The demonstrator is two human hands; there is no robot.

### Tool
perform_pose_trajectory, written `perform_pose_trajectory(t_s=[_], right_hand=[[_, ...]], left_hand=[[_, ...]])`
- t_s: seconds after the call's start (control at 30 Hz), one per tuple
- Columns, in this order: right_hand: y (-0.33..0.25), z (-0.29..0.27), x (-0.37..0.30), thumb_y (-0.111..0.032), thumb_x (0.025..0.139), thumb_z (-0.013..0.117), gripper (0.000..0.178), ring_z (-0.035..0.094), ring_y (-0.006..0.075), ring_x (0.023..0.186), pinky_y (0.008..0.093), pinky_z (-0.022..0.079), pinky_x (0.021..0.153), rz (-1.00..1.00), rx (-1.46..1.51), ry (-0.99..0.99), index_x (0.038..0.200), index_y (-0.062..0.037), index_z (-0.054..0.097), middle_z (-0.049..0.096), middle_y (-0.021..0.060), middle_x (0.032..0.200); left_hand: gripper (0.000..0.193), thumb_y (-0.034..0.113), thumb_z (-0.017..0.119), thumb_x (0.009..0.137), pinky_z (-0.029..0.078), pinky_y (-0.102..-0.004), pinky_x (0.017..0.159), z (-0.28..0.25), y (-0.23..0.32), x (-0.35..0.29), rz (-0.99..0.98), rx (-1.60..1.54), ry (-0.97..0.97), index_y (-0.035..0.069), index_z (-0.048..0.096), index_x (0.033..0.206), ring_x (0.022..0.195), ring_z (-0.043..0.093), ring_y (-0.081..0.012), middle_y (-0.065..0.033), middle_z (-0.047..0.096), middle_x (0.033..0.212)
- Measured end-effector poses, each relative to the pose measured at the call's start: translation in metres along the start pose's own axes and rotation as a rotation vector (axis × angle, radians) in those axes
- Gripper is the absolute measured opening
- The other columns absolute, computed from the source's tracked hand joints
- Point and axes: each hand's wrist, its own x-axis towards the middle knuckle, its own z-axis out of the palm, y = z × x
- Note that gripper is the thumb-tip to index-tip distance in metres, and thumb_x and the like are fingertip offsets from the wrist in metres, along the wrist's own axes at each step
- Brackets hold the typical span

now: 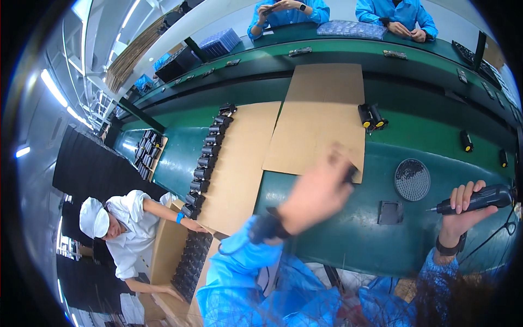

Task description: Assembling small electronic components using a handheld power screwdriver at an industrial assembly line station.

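Note:
My right hand [466,206] is wrapped round a black electric screwdriver [479,199], its thin bit pointing left. My left hand [318,191] is smeared by motion over the near edge of a flat cardboard sheet [316,125]. A small dark object [351,173] shows at that hand's fingers; whether it is held cannot be told. Between my hands on the green table lie a round dish of small dark screws [412,180] and a square dark fixture [390,212]. A few black cylindrical units [372,116] with yellow ends stand beside the sheet.
A row of black units [206,161] lines a second cardboard sheet [245,163]. At lower left a person in white reaches into a carton [166,240] of black parts. Beyond, a conveyor [348,48] carries circuit boards, and two people in blue work there. A cable trails from the screwdriver.

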Motion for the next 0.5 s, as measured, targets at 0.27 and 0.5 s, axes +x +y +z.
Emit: perform_pose_trajectory(t_s=[0.27,0.5], right_hand=[[0.007,0.012,0.004,-0.070,0.094,0.050,0.061,0.035,0.0061,0.042,0.0202,0.032,0.042,-0.033,-0.058,0.136,0.096,-0.0090,0.044,0.039,-0.0026,0.059],[0.004,-0.006,-0.001,-0.067,0.097,0.047,0.058,0.034,0.0062,0.041,0.0200,0.030,0.040,-0.022,-0.127,0.187,0.095,-0.0090,0.044,0.038,-0.0025,0.057]], left_hand=[[0.076,0.024,0.083,0.067,0.053,-0.0470,0.093,-0.114,-0.279,0.054,-0.467,0.442,0.732,0.005,0.052,0.134,0.112,0.059,-0.0447,-0.0255,0.051,0.131],[0.058,0.034,0.073,0.076,0.047,-0.0503,0.101,-0.098,-0.330,0.064,-0.562,0.694,0.396,0.008,0.065,0.127,0.125,0.051,-0.0408,-0.0200,0.051,0.139]])
